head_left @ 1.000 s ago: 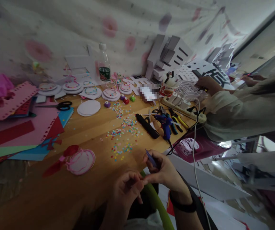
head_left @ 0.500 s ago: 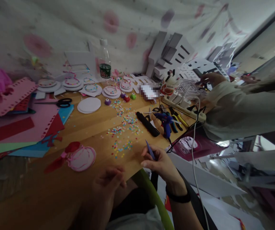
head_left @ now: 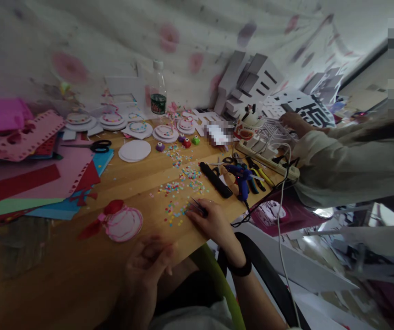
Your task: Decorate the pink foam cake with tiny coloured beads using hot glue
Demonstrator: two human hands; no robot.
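My right hand [head_left: 210,219] pinches dark tweezers [head_left: 199,206], whose tips point up and left over the scattered colored confetti dots [head_left: 174,211]. Nearer the table's front edge, my left hand [head_left: 150,261] has its fingers curled in toward the thumb; anything between the fingertips is too small to make out. To its left lies a round white disc with pink string around it [head_left: 124,224], with a red bow [head_left: 113,207] at its upper left side.
Black scissors [head_left: 100,146] lie by colored paper sheets [head_left: 21,183]. White discs [head_left: 134,151], a bottle [head_left: 158,91], a black stick [head_left: 216,179], a blue glue gun [head_left: 241,181] and a power strip [head_left: 269,158] stand beyond. Another person's sleeve [head_left: 348,156] reaches in at right.
My right hand has moved left and slightly down, bringing the tweezers over the confetti. My left hand has shifted a little left and down. The other person's hand has changed its pose.
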